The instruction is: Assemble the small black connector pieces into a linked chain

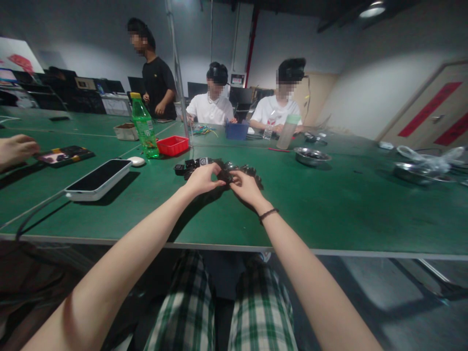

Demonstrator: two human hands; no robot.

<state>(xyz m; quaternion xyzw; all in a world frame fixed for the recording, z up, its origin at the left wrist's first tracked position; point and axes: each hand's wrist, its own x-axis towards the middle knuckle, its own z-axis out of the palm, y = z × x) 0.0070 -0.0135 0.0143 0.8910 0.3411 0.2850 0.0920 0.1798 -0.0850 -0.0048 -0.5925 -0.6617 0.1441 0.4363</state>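
Note:
A small black piece (224, 176), too dark to name by kind, sits between the fingertips of both my hands above the green table. My left hand (203, 179) curls around its left side, thumb and fingers closed in on it. From the other side, my right hand (247, 187) pinches it; a dark beaded bracelet (268, 215) circles that wrist. Just behind and beneath the hands lies a heap of small black pieces (192, 165), some glossy and some with white marks. My fingers hide part of the heap.
To the left are a white device with a black top (98, 180), a white mouse (136, 161), a green bottle (145, 129) and a red tray (173, 146). Metal bowls (312, 157) stand to the right. Across the table two people sit; another person stands. Someone's hand (16, 152) rests at far left.

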